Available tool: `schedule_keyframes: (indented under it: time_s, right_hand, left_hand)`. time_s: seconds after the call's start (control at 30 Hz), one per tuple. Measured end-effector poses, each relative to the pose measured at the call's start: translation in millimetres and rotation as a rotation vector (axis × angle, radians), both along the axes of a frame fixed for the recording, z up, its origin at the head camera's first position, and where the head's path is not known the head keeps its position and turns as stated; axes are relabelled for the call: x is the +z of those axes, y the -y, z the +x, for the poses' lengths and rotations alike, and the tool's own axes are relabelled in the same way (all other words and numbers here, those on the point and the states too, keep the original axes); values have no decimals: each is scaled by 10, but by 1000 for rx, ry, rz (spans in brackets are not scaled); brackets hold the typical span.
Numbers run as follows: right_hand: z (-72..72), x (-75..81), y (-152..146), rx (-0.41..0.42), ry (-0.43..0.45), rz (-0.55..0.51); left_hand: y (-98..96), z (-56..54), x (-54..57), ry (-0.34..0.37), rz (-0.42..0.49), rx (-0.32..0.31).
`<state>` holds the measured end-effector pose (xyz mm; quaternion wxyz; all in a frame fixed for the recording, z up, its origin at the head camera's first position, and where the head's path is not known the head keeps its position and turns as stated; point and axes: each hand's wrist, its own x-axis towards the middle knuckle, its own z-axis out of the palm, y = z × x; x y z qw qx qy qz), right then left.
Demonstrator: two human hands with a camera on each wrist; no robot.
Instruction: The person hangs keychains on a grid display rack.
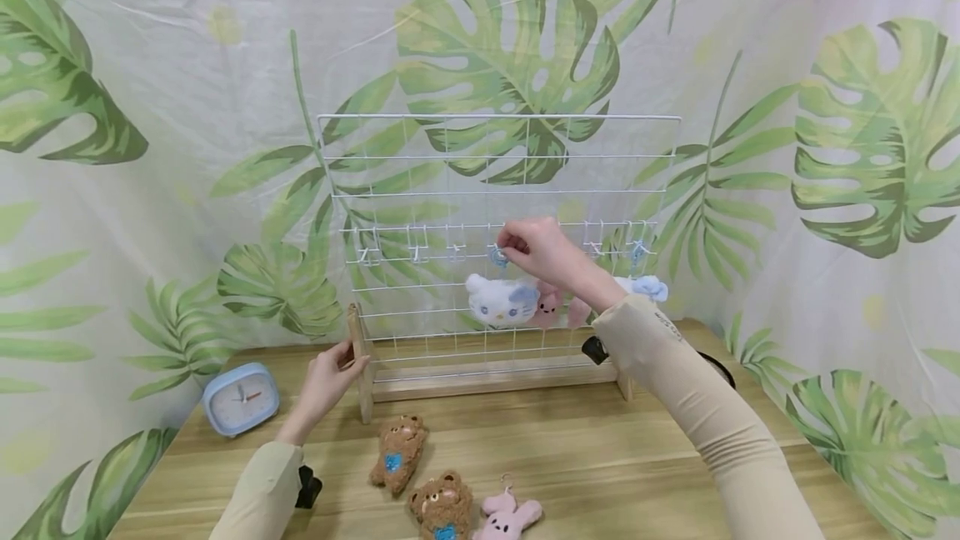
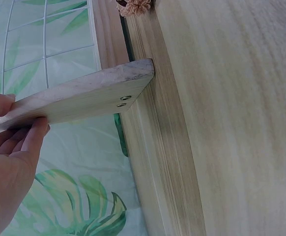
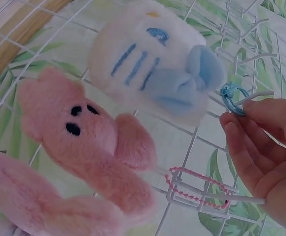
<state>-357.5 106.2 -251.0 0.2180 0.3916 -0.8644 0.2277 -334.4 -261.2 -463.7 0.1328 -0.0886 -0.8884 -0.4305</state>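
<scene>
My right hand (image 1: 543, 248) pinches the light blue ring (image 3: 227, 91) of a white cat plush keychain (image 1: 497, 303) between thumb and fingertips. In the right wrist view a white prong hook (image 3: 262, 94) appears to pass through that ring. The cat plush hangs below, against the wire grid. Beside it a pink plush keychain (image 3: 91, 123) hangs by a pink bead chain (image 3: 197, 196) on another hook. At the left end, my left hand (image 1: 326, 377) grips the wooden upright (image 2: 79, 96) of the rack, thumb on one face and fingers on the other.
Two brown bear plushes (image 1: 397, 452) and a pink rabbit plush (image 1: 506, 517) lie on the wooden table (image 1: 562, 448) in front. A blue alarm clock (image 1: 240, 398) stands at left. Several bare hooks (image 1: 416, 252) line the grid (image 1: 442, 157). Another blue-and-white plush (image 1: 651, 288) hangs at right.
</scene>
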Motion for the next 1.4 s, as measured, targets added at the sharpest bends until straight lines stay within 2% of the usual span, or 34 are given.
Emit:
schedule_keyframes:
  time_s: [0.33,0.47,0.67,0.73,0.83,0.93,1.07,1.17,1.23,1.4]
  right_hand:
    - [42,13,-22,-2,19,-13]
    - [105,39,-51,1,-13,-34]
    - [278,86,-91,38,-107,-77]
    - [357,74,-89,72,-143,-89]
    - [489,11,-42,141,-151,-87]
    - [591,-123,64,205,-124,-50]
    - [613,-452,247,278,-87,21]
    - [562,-765,402,321,-38,87]
    - [517,-964,511,331,28,145]
    - [338,-1451,792,304,206,257]
  left_hand:
    - [-2,7,4,15,10,-4]
    - [-11,7,7,9,6,-4]
    - [-4,7,13,7,6,4]
    - [1,13,17,10,2,0]
    - [11,10,29,11,5,-1]
    - [24,0,44,6,5,-5]
    - [26,-7,46,8,-5,-2]
    - [13,0,32,12,-10,5]
    - [0,9,25,16,-6,5]
    - [-29,28,25,13,19,2]
